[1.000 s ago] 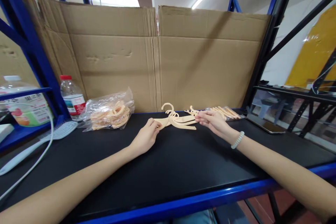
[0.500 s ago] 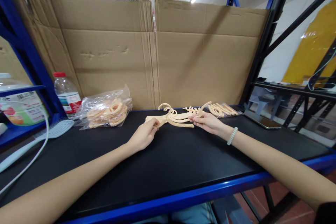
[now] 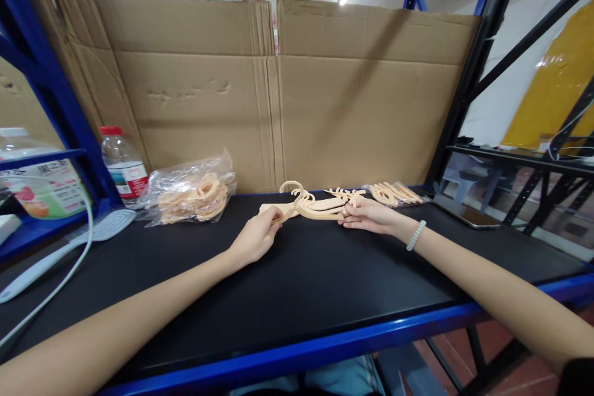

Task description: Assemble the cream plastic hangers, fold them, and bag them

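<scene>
My left hand is closed round the left arm of a beige plastic clothes hanger, whose hook points up. At the hanger's right end is my right hand, with thumb and fingers pinched on a beige hanger piece. That piece is mostly hidden by the fingers; whether it is joined to the hanger's end I cannot tell. More beige hangers lie just behind, overlapping one another. Beyond the right hand are small notched beige pieces.
A clear bag of beige parts lies at the left, a second bag at the right. A bottle with a red cap, a pale brush and a white cable stand left. A phone lies right. Cardboard closes the back.
The curved piece in my right hand stuck up to the right; it no longer does. The right hand has come to the end of the hanger's arm. My left hand keeps its grip.
</scene>
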Action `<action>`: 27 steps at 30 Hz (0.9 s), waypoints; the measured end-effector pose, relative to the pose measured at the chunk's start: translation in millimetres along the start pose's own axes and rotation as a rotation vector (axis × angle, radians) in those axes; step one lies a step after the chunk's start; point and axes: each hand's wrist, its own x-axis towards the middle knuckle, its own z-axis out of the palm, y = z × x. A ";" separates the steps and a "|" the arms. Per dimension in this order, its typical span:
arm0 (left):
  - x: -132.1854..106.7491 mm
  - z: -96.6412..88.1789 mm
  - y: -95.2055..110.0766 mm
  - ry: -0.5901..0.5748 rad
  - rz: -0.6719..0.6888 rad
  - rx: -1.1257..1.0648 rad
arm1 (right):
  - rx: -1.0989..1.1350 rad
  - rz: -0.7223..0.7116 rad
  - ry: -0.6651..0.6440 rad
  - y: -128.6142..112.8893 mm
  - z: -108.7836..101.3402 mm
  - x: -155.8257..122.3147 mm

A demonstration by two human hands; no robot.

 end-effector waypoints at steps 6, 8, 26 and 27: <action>-0.1 1.0 -0.4 0.004 0.005 0.006 | -0.004 0.081 0.029 -0.9 2.4 0.5; 0.0 1.3 -1.2 0.001 0.003 0.010 | -0.005 0.089 0.040 -0.6 2.1 0.6; -0.6 0.0 2.7 0.006 0.017 -0.009 | 0.009 0.139 0.034 -5.2 6.1 -4.6; -0.6 0.3 2.3 0.007 0.019 -0.004 | 0.005 0.142 0.038 -5.7 7.1 -5.0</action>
